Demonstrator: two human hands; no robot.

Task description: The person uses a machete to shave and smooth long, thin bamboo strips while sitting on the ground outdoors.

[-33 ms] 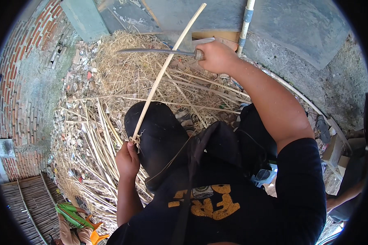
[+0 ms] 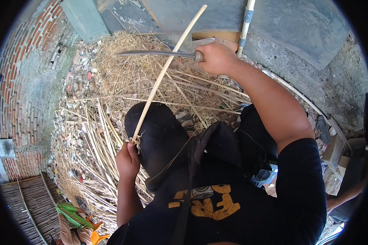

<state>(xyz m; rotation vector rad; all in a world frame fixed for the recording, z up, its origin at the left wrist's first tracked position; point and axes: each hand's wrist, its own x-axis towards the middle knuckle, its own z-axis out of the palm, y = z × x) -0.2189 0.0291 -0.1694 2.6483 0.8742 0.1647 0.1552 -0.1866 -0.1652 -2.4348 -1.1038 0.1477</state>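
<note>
A long pale strip, apparently bamboo [image 2: 154, 87], slants up and away from my left hand [image 2: 127, 160], whose fingers are closed on its near end above my dark-clad left knee. Small curled shavings hang at that end. Out in front, my right hand [image 2: 216, 58] is wrapped round the handle of a long-bladed knife [image 2: 147, 53]. Its blade points left and crosses the upper part of the strip; whether the edge presses into it I cannot tell.
Shavings [image 2: 122, 69] heap ahead. Many pale strips [image 2: 104, 159] lie on rubble at left, others at front right. A brick wall [image 2: 24, 94] stands left, a pipe [image 2: 246, 24] ahead. One person [image 2: 71, 230] is at lower left; another person's arm [image 2: 343, 198] shows at right.
The knife blade and the far end of the strip have shifted very slightly, a little nearer to me. Both hands keep their hold.
</note>
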